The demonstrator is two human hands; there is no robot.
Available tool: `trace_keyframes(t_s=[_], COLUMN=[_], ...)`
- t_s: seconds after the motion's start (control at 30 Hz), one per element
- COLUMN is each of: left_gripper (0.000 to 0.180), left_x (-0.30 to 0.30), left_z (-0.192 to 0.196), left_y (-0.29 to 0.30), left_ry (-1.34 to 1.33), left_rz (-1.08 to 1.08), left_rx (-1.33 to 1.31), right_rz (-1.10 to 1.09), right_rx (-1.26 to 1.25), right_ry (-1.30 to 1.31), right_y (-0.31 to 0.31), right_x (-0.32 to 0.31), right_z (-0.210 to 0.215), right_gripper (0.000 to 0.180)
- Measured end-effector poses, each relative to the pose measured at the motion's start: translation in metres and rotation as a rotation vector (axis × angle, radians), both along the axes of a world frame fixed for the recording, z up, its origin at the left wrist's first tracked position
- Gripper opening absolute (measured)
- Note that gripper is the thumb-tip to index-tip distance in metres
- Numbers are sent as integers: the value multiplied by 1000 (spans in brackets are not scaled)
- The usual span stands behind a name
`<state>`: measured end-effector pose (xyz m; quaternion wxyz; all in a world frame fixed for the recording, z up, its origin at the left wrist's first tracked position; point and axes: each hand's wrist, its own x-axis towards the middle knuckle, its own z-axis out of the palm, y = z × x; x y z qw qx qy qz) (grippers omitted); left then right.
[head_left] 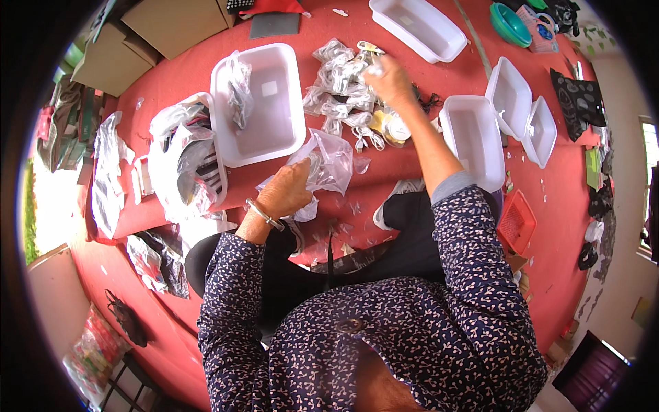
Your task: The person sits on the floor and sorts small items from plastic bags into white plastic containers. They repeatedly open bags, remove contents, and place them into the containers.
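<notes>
My left hand (289,188), with a bracelet at its wrist, is closed on the edge of a clear plastic bag (332,163). The bag hangs loose and crumpled to the right of the fingers. Further off, my right hand (392,84) reaches over a pile of coiled white cables (338,89), many of them bundled in plastic. Its fingers are pinched at the pile's right edge beside a small whitish piece; what they grip is too small to make out. Nearer me, a yellow-and-white roundish item (394,128) lies below that wrist.
Left of the pile, a white tub (294,103) contains one bagged item (239,89). Beside it stands another tub (221,165) heaped with plastic bags. White tubs (473,113) stand at the right, another (420,31) at the back. A red basket (518,221) sits right of my knee.
</notes>
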<state>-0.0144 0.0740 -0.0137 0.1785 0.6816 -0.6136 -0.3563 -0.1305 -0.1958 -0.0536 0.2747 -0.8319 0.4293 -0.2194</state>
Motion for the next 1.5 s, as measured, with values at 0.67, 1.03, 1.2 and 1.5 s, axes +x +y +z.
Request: trace_keyframes(t_s=[0.67, 1.03, 1.2, 1.5], left_gripper=[45, 45, 43, 51], left_x=[3, -2, -5, -1], left_z=[-10, 2, 5, 3], left_y=[4, 0, 1, 3], left_ry=[11, 41, 36, 33], left_rz=[-2, 29, 45, 77], left_rx=[-40, -55, -38, -79], right_rz=[-172, 108, 183, -12], right_rx=[1067, 552, -244, 368], right_ry=[-662, -278, 526, -47], right_y=[-15, 23, 72, 23], right_x=[-35, 32, 54, 33], right_z=[-25, -20, -65, -43], right_gripper=[18, 45, 33, 24])
